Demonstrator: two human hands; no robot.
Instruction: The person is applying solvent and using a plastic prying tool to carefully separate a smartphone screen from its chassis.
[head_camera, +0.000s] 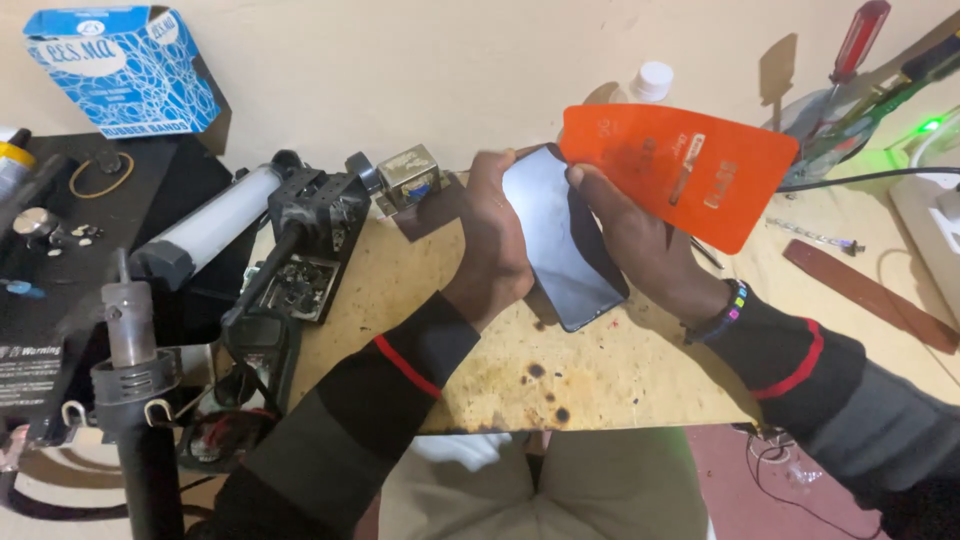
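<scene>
A dark smartphone is held tilted above the stained wooden worktop, screen up. My left hand grips its left edge, thumb on the glass near the top. My right hand supports the phone from the right and pinches a flat orange plastic card at the phone's top right corner. The card fans out to the right, over the bench.
A black hot-air tool on a stand and a white cylinder lamp stand at the left. A small black vise, a blue box, a red-handled screwdriver, a white bottle and a brown strip surround the hands.
</scene>
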